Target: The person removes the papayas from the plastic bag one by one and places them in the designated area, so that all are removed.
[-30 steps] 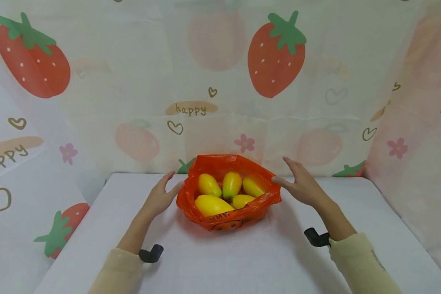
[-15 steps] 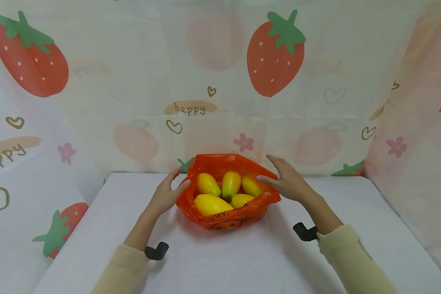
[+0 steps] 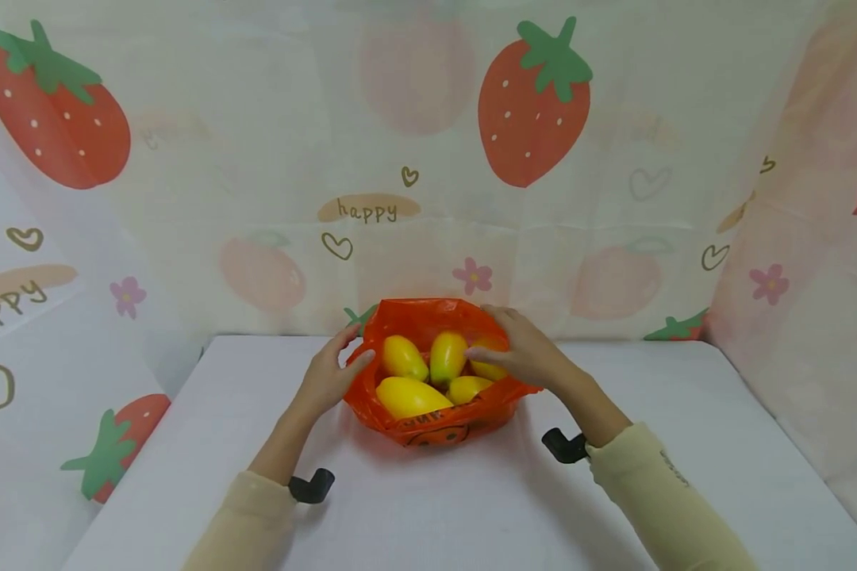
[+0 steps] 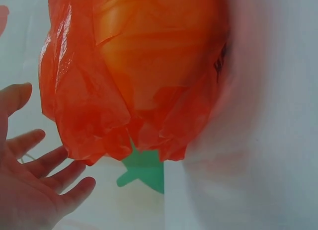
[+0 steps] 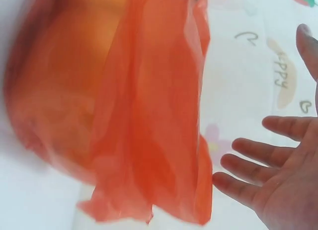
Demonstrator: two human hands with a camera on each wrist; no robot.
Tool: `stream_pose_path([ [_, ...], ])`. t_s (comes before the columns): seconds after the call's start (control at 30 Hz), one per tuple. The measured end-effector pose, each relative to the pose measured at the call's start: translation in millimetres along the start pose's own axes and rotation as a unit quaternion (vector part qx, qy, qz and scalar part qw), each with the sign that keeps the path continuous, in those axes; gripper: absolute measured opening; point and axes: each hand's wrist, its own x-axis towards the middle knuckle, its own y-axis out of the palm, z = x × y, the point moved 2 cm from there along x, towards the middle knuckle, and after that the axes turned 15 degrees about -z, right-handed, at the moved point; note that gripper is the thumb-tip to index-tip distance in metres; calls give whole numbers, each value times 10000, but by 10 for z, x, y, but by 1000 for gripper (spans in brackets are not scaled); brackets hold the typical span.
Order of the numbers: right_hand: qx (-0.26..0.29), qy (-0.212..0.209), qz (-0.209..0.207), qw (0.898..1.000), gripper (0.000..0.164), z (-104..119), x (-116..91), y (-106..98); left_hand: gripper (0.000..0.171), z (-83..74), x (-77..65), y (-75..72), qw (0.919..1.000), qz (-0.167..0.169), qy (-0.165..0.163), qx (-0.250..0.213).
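Observation:
A red-orange plastic bag (image 3: 482,422) with its top spread wide sits on the table, and several yellow mangoes (image 3: 407,396) lie in it. At the bag's left rim is my left hand (image 3: 323,377), thumb and fingers spread apart; the left wrist view has its fingertips right beside the plastic. My right hand (image 3: 536,349) overlaps the bag's right side in the head view, its thumb in front of the rightmost mango. Straight, spread fingers (image 5: 258,151) show in the right wrist view, by the bag's edge. Neither hand grips anything.
The white table (image 3: 428,515) extends in front of the bag and to both sides. A strawberry-print cloth (image 3: 600,159) hangs behind and at the sides. A black wrist camera mount shows on each wrist, below beige sleeves.
My right hand has moved left from beside the bag to over its right side. The left hand has shifted slightly right toward the rim. Bag and mangoes stay in place.

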Motion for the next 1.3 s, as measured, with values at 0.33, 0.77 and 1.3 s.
stream_pose_path([
  [0.33, 99, -227, 229, 9994, 91, 188, 67, 167, 61, -20, 3, 33, 9996, -141, 87, 233],
  [0.77, -122, -53, 586, 9982, 88, 305, 108, 484, 58, 14, 7, 101, 9995, -226, -170, 163],
  [1.3, -186, -150, 821, 9963, 87, 429, 111, 756, 54, 48, 46, 216, 9975, -536, -394, 229],
])
